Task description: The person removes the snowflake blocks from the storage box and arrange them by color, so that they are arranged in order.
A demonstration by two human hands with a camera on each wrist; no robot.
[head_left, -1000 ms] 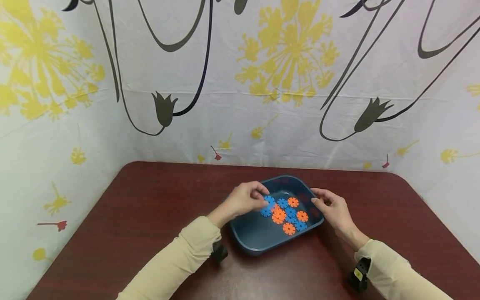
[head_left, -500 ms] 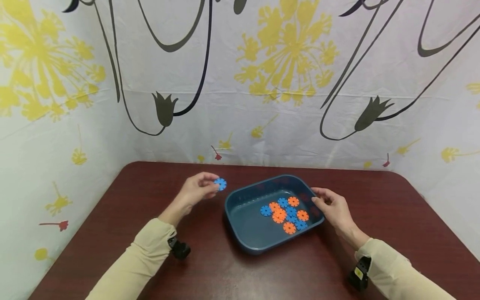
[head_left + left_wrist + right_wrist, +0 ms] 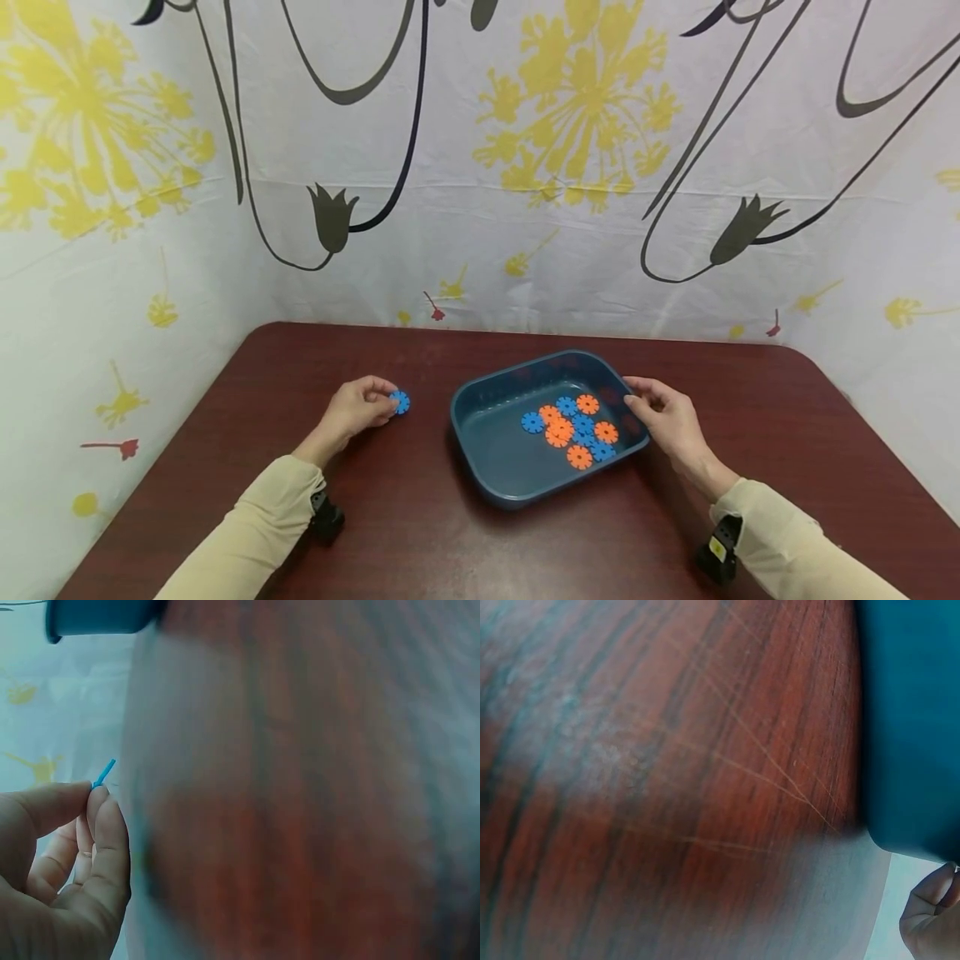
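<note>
Pinched between the thumb and fingertips of my left hand (image 3: 358, 410) is a blue notched disc (image 3: 401, 402), close over the table left of the bin. The left wrist view shows the same blue disc (image 3: 104, 772) edge-on at the fingertips. My right hand (image 3: 666, 414) grips the right rim of a dark blue plastic bin (image 3: 495, 492), thumb at the inside edge. Several orange discs (image 3: 579, 457) and blue discs (image 3: 532, 422) lie flat in the bin, mostly toward its right side, some overlapping. In the right wrist view the bin's wall (image 3: 915, 735) hides most of the right hand's fingers (image 3: 930, 889).
The dark red wooden table (image 3: 420, 550) has rounded far corners. Behind it hangs a white patterned cloth (image 3: 450, 208), which also covers both sides. A black wrist camera (image 3: 327, 518) sits on the left wrist, another camera (image 3: 718, 550) on the right.
The left hand has taken a blue disc out of the bin, moved left with it over the bin's edge, then come lower and nearer. The right hand and the bin have stayed put.
</note>
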